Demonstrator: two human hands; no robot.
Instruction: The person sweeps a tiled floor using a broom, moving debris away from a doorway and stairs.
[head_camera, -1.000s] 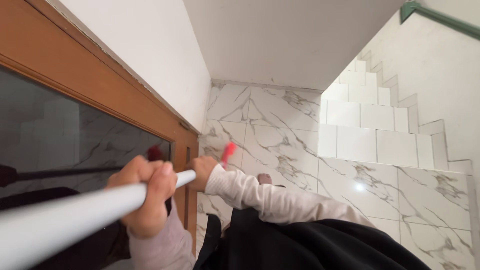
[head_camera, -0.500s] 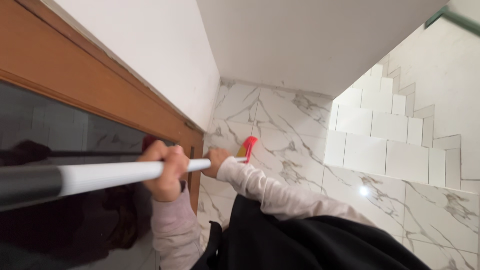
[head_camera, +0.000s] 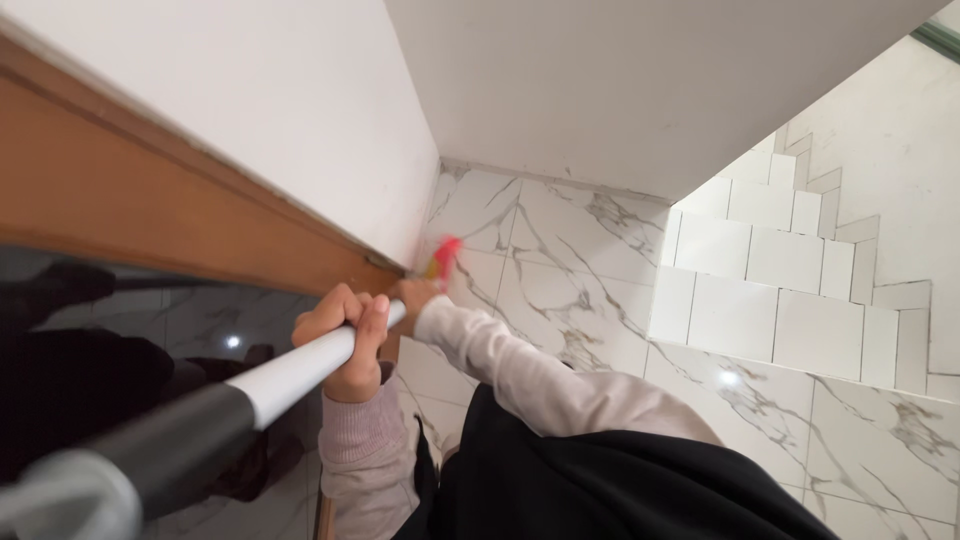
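Down by the foot of the wall, the red head (head_camera: 446, 250) of a long-handled cleaning tool sits on the marble floor (head_camera: 560, 270), tucked right where the tiles meet the white wall (head_camera: 300, 110) and the end of the wooden door frame (head_camera: 150, 215). The left hand (head_camera: 345, 335) is wrapped fully around the white pole (head_camera: 300, 365), fingers curled shut over it, high up so the person can steer from a standing stoop. The right hand (head_camera: 412, 293) sits lower on the same pole, mostly hidden behind the left; it looks closed on the shaft, close to the head, likely for finer control near the edge. A white tiled stair (head_camera: 790, 290) rises well apart.
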